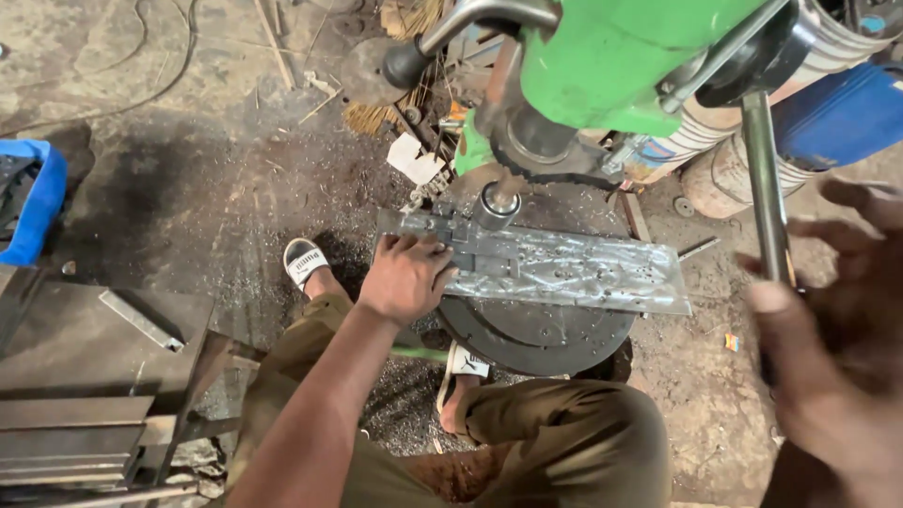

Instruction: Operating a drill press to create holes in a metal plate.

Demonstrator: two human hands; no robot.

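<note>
At frame centre we pressed our left hand (406,278) flat on the long steel plate (564,273), which lay across the round drill table (536,339) under the chuck (496,205). At right, our blurred right hand (832,367) curled around the feed lever (767,198).

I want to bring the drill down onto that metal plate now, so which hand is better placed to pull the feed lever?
Probably the right hand: it is already at the feed lever. The left hand presses on the metal plate under the chuck.
</note>
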